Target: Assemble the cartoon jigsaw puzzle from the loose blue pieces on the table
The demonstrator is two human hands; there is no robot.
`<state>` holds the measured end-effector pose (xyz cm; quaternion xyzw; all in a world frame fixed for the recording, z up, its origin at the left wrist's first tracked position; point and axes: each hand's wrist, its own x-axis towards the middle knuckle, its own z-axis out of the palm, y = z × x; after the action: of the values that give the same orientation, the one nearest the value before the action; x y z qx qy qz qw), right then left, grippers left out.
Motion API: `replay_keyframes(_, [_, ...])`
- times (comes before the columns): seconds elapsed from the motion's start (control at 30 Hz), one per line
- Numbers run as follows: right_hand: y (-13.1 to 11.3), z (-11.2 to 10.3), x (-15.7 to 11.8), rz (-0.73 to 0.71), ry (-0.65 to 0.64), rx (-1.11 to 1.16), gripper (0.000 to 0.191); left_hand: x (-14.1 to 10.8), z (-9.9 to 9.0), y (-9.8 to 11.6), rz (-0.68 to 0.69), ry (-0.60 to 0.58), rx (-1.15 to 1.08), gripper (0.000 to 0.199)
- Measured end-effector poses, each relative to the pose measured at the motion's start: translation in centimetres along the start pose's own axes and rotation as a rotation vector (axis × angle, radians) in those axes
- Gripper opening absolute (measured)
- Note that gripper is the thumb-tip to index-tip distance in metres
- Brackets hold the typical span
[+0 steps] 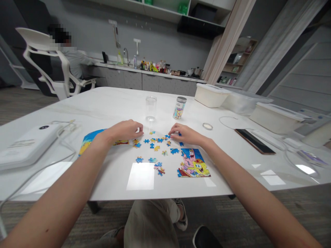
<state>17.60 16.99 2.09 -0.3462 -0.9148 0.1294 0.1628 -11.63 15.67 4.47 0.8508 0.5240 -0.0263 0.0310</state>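
Pieces (156,148) loose on the counter (124,103)

My left hand (125,131) rests at the left of the scattered pieces, its fingers curled with the tips close together; I cannot tell whether they pinch anything. My right hand (187,134) is over the right end of the scatter, fingers bent down and held near each other, tips right by some blue pieces; whether they grip one is hidden. Most pieces lie between my hands, and a few lie nearer the counter's edge.

The joined section (195,164), with pink and yellow figures on blue, lies flat beside my right forearm. A blue-and-yellow picture (89,140) is partly covered by my left forearm. Beyond my hands stand a clear jar (150,109) and a lidded tin (179,109), with a ring (207,126) to the right.
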Motion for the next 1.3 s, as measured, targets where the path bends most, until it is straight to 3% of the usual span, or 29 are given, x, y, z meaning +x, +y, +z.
replay_keyframes(0.47, [-0.5, 0.2, 0.3, 0.021, -0.020, 0.061, 0.010, -0.1, -0.1, 0.3, 0.007, 0.001, -0.024, 0.041])
replay_keyframes(0.9, [-0.4, 0.2, 0.3, 0.022, 0.004, -0.053, 0.013, -0.1, -0.1, 0.2, 0.022, 0.011, -0.026, 0.039])
replay_keyframes(1.3, [-3.6, 1.1, 0.6, -0.142, -0.008, -0.003, 0.022, 0.2, 0.2, 0.5, 0.005, 0.005, -0.003, 0.040])
